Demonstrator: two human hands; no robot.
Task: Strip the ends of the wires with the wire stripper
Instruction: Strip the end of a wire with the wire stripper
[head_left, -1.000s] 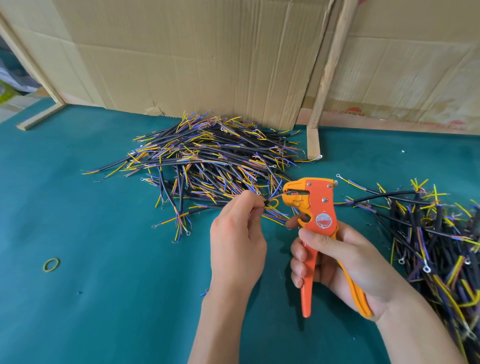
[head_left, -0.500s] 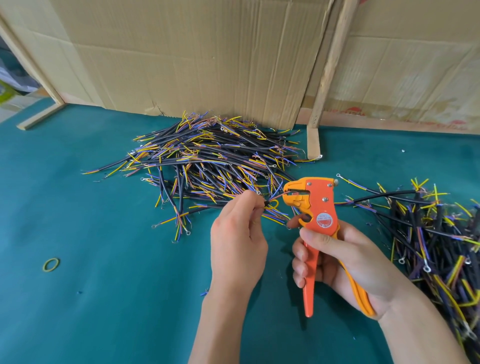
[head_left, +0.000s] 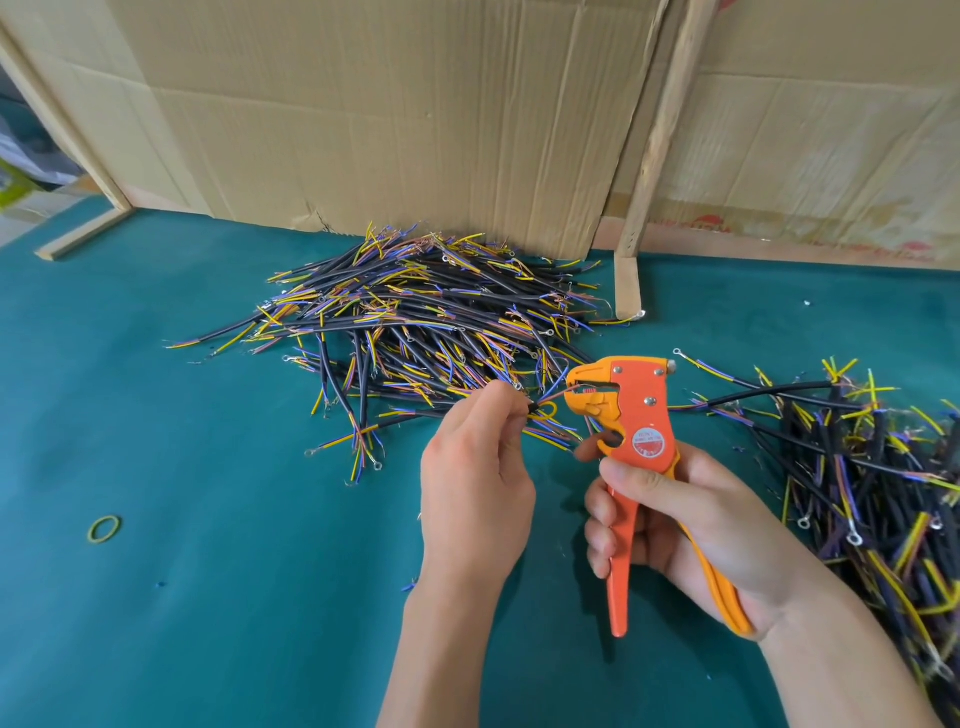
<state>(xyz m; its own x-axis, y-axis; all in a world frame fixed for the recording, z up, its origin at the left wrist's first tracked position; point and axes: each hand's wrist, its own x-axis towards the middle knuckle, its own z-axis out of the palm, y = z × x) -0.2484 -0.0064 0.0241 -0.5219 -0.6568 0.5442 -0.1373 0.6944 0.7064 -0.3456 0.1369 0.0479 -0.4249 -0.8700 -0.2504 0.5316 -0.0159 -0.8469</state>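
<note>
Hands first, low in the frame: your right hand grips the stripper by its orange handles, thumb laid across the body under the round label, head pointing toward frame left. Your left hand pinches a wire between thumb and fingertips at frame centre, just beside the stripper's yellow nose. One thin reddish strand of that wire reaches into the stripper's mouth, and a yellow strand loops just under it. Both hands hover over the green bench. A small yellow-green band lies on the bench at lower left. Down the right edge runs a pile of black wires with yellow and blue ends. Beyond your hands, at centre, a heap of like wires spreads out. Cardboard stands along the back, with a wooden slat leaning at upper right.
</note>
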